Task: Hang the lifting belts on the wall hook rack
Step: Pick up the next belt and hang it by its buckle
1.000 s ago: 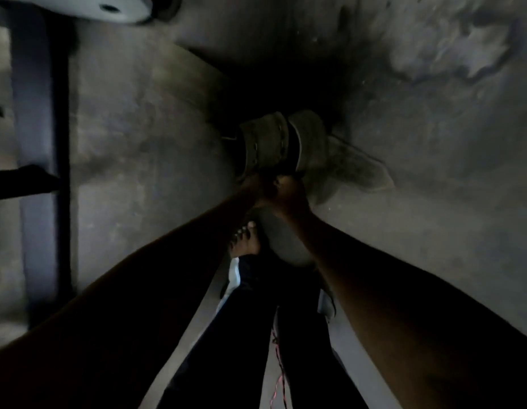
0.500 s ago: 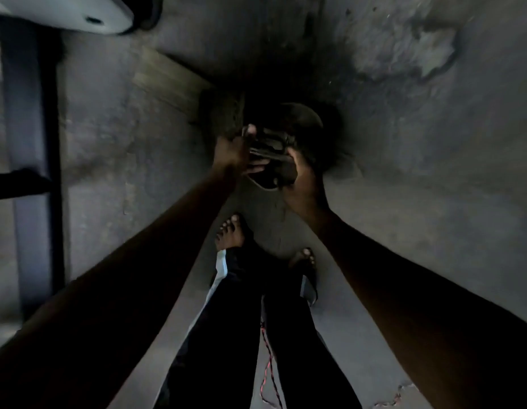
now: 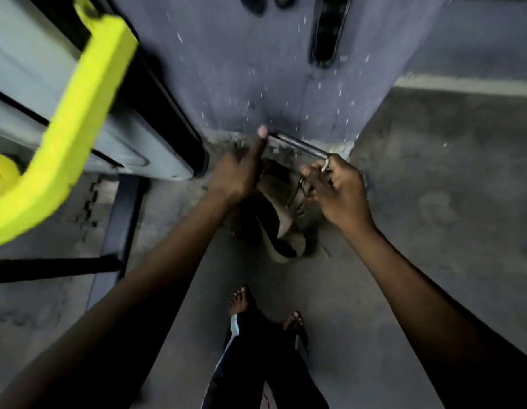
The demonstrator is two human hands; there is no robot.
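A worn tan and black lifting belt (image 3: pixel 281 219) hangs rolled below my two hands, in front of a blue-grey wall (image 3: pixel 241 69). My right hand (image 3: pixel 337 190) grips its metal buckle (image 3: pixel 303 147), whose bar stretches up and left. My left hand (image 3: pixel 237 172) is on the belt's other side, its thumb tip touching the far end of the buckle bar. At the top edge of the wall hang dark belts (image 3: pixel 327 31), cut off by the frame. The hook rack itself is not visible.
A grey machine with a bright yellow handle (image 3: pixel 70 113) stands close on the left, above a black frame bar (image 3: pixel 55 267). The wall turns a corner on the right at a grey floor (image 3: pixel 448 202). My bare feet (image 3: pixel 240 301) stand below the belt.
Both hands have lifted the belt up off the floor and the view has tilted up toward the wall. The buckle bar now shows between my hands, and the yellow handle has come into view.
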